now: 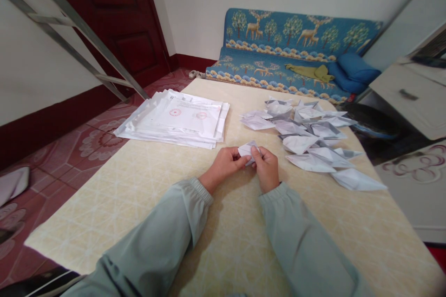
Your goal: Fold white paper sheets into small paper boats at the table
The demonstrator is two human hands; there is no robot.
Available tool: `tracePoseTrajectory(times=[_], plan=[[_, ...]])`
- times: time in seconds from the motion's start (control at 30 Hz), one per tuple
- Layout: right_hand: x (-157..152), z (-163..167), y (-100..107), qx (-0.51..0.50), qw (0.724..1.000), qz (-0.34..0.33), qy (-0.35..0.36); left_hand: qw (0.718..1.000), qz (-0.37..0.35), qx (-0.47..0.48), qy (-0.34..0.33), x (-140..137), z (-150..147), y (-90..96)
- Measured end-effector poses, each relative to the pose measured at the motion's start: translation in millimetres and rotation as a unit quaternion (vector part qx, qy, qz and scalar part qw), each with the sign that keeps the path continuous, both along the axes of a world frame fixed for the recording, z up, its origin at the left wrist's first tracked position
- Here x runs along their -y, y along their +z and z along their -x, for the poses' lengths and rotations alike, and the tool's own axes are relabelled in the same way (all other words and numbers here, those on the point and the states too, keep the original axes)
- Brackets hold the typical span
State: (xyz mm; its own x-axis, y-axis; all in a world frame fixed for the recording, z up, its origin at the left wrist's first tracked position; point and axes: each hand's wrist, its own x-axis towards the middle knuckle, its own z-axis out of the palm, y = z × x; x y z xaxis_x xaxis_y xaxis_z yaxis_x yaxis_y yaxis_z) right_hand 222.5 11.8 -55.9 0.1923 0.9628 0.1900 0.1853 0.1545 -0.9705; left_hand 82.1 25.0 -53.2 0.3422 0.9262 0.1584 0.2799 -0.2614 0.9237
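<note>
Between my hands is a small piece of folded white paper (246, 148), held just above the tabletop. My left hand (226, 165) pinches its left side with thumb and fingers. On the right side, my right hand (267, 167) grips it, the thumb pressed on its face. Fingers cover part of the paper, so its full shape is hidden. To the right lies a group of folded paper boats (310, 158), pointed at both ends and resting in loose rows. A stack of printed white sheets (188, 113) with red stamps sits to the left, beyond my left hand.
The table (114, 213) has a pale yellow patterned cover. Behind it stands a sofa (272, 62) with a blue deer-print cover, a green cloth (310, 73) and a blue cushion (357, 72). A metal ladder (87, 39) leans at the left, and a white cabinet (414, 97) stands right.
</note>
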Motion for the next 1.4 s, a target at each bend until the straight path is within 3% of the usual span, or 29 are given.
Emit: tracePoseTrajectory(times=[1.4], plan=[[0.0, -0.5, -0.5, 0.003, 1.000, 0.003, 0.008, 1.000, 0.007, 0.017, -0.006, 0.0, 0.1, 0.1]])
